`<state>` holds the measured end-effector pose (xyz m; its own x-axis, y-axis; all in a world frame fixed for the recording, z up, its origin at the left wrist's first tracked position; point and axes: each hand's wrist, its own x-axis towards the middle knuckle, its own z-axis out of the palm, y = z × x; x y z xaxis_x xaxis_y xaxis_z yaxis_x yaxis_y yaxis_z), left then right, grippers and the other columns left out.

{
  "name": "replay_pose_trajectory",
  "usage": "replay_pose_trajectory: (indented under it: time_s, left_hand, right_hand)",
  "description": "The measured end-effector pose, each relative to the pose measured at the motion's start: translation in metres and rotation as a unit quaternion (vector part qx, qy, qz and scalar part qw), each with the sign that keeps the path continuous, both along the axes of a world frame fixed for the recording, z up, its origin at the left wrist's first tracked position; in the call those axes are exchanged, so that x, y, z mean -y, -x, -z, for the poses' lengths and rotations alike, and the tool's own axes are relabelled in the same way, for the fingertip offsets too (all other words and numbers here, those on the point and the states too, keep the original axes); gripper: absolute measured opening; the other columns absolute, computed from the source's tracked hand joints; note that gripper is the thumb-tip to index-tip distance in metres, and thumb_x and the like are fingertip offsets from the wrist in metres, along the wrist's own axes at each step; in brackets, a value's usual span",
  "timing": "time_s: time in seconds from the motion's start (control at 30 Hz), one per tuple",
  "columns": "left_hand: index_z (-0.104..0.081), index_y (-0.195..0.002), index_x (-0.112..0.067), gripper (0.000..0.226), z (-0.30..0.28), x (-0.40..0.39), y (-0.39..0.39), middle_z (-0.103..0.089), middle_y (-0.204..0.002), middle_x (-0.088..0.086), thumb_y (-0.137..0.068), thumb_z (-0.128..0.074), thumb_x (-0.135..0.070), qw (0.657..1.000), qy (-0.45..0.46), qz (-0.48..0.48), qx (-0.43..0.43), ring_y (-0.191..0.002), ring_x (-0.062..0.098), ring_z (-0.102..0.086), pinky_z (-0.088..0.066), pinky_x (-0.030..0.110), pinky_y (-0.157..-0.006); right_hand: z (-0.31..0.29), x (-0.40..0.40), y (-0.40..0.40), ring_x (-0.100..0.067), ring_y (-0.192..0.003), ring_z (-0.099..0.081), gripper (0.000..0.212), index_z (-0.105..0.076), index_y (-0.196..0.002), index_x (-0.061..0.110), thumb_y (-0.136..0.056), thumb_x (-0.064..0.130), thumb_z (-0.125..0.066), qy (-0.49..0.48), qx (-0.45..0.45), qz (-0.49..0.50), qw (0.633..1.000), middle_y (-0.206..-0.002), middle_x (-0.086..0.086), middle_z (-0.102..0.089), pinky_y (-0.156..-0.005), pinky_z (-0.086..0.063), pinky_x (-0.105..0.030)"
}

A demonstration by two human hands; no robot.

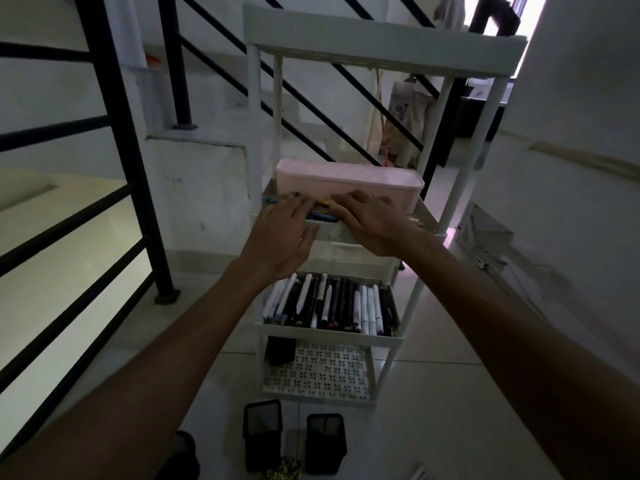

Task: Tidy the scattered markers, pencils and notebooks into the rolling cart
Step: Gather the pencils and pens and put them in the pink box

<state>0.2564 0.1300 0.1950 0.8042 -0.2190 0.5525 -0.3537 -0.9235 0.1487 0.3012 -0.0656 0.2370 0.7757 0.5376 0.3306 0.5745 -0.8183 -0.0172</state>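
Both the left hand (284, 233) and the right hand (369, 221) lie flat with fingers spread over coloured pencils (320, 211) on the middle shelf of the white cart (381, 39), just before a pink box (349, 183). Markers (329, 304) fill the shelf below, and two black mesh cups (294, 438) stand on the floor.

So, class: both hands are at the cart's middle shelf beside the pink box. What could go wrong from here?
1. The left hand and right hand press on loose coloured pens near the shelf's front edge; a nudge might roll some off.
2. Pushing could shift the pink box backwards.
3. Two black mesh pen cups stand on the floor near the feet and could be kicked over.
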Motion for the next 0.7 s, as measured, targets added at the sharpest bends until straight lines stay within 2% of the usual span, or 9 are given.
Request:
replay_pose_trajectory:
  time_s: [0.17, 0.27, 0.33, 0.47, 0.57, 0.6, 0.63, 0.7]
  left_hand:
    - [-0.044, -0.138, -0.006, 0.059, -0.009, -0.002, 0.004, -0.045, -0.143, 0.015, -0.093, -0.038, -0.044, 1.000, 0.021, -0.020, 0.003, -0.132, 0.032, -0.041, -0.035, 0.045, -0.110]
    - [-0.036, -0.144, -0.003, 0.063, -0.013, 0.005, 0.009, -0.042, -0.146, 0.020, -0.097, -0.038, -0.045, 0.998, -0.002, -0.050, -0.039, -0.130, 0.035, -0.043, -0.037, 0.043, -0.108]
    - [-0.027, -0.149, -0.002, 0.064, -0.014, 0.012, 0.014, -0.030, -0.153, 0.022, -0.100, -0.040, -0.041, 0.997, 0.006, -0.053, -0.049, -0.137, 0.036, -0.036, -0.031, 0.043, -0.113]
    - [-0.019, -0.152, -0.004, 0.067, -0.020, 0.025, 0.020, -0.020, -0.158, 0.017, -0.100, -0.044, -0.036, 0.996, 0.034, -0.046, -0.066, -0.144, 0.032, -0.025, -0.024, 0.039, -0.115]
    - [-0.032, -0.147, -0.003, 0.059, -0.023, 0.030, 0.015, -0.038, -0.148, 0.019, -0.099, -0.044, -0.035, 0.996, 0.000, -0.051, -0.069, -0.133, 0.032, -0.038, -0.033, 0.040, -0.108]
    - [-0.036, -0.144, -0.003, 0.055, -0.022, 0.030, 0.014, -0.043, -0.143, 0.019, -0.099, -0.042, -0.035, 0.996, -0.028, -0.051, -0.065, -0.128, 0.032, -0.042, -0.036, 0.041, -0.104]
    - [-0.038, -0.142, -0.003, 0.053, -0.022, 0.030, 0.012, -0.044, -0.142, 0.019, -0.100, -0.040, -0.035, 0.996, -0.049, -0.050, -0.059, -0.127, 0.032, -0.043, -0.036, 0.041, -0.103]
    - [-0.037, -0.144, -0.005, 0.053, -0.020, 0.032, 0.010, -0.036, -0.150, 0.019, -0.102, -0.034, -0.037, 0.995, -0.066, -0.046, -0.051, -0.135, 0.032, -0.035, -0.030, 0.042, -0.110]
  right_hand:
    - [0.011, 0.014, 0.015, -0.028, -0.135, -0.041, 0.056, -0.032, -0.151, 0.024, -0.103, 0.050, -0.019, -0.038, 0.005, 0.037, 0.999, -0.151, -0.006, -0.042, -0.110, -0.031, -0.042]
    - [0.016, 0.020, 0.015, -0.027, -0.139, -0.038, 0.060, -0.033, -0.150, 0.029, -0.101, 0.057, -0.013, -0.058, 0.006, 0.045, 0.997, -0.155, -0.003, -0.038, -0.113, -0.030, -0.043]
    - [0.016, 0.020, 0.015, -0.025, -0.139, -0.038, 0.062, -0.038, -0.147, 0.031, -0.100, 0.058, -0.008, -0.074, 0.021, 0.034, 0.996, -0.155, -0.001, -0.038, -0.113, -0.030, -0.044]
    - [0.018, 0.019, 0.017, -0.024, -0.125, -0.053, 0.051, -0.056, -0.133, 0.028, -0.104, 0.045, -0.017, -0.062, 0.039, 0.034, 0.997, -0.141, 0.001, -0.055, -0.105, -0.038, -0.044]
    - [0.020, 0.021, 0.014, -0.028, -0.112, -0.058, 0.058, -0.061, -0.117, 0.020, -0.100, 0.054, -0.018, -0.111, 0.048, 0.084, 0.989, -0.119, -0.007, -0.065, -0.100, -0.041, -0.042]
    - [0.021, 0.022, 0.015, -0.030, -0.114, -0.057, 0.059, -0.058, -0.120, 0.017, -0.099, 0.056, -0.019, -0.146, 0.039, 0.096, 0.984, -0.120, -0.010, -0.063, -0.101, -0.041, -0.044]
    - [0.021, 0.024, 0.017, -0.032, -0.122, -0.052, 0.058, -0.052, -0.131, 0.015, -0.100, 0.054, -0.022, -0.181, 0.033, 0.095, 0.978, -0.130, -0.014, -0.058, -0.105, -0.039, -0.046]
    - [0.022, 0.027, 0.023, -0.031, -0.138, -0.037, 0.058, -0.031, -0.150, 0.013, -0.104, 0.047, -0.026, -0.212, 0.029, 0.066, 0.975, -0.152, -0.014, -0.039, -0.114, -0.032, -0.048]
